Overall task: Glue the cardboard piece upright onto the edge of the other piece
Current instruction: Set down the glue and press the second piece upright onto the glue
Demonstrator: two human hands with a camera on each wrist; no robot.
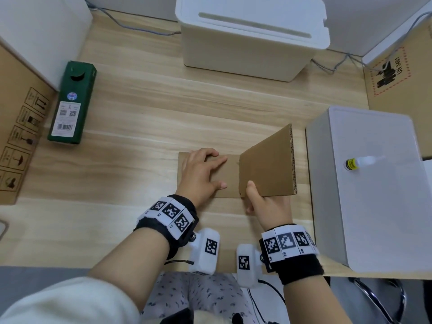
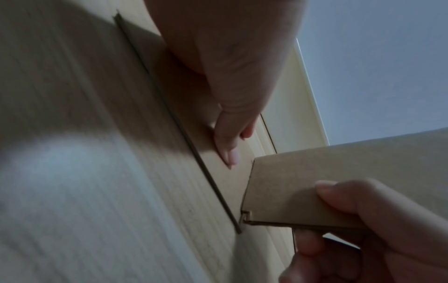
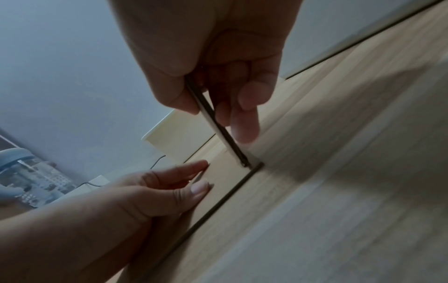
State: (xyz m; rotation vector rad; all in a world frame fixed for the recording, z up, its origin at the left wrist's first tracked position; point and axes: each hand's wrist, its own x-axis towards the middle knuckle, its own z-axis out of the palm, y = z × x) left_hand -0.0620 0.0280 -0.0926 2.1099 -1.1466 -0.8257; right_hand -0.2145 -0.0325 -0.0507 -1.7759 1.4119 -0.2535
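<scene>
Head view: brown corrugated cardboard piece stands upright.

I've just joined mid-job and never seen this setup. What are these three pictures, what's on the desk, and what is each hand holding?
No machine here: a person works bare-handed, wearing a head camera and one camera on each wrist. The large picture looks down from the head; the two dim ones look along each hand. On the wooden desk lies a flat cardboard piece, and the left hand presses on it with spread fingers. The right hand pinches the upright cardboard piece, standing it on the flat piece's right part. Around them: a green carton, a white slotted box, and a white box with a small glue bottle lying on top.
</scene>
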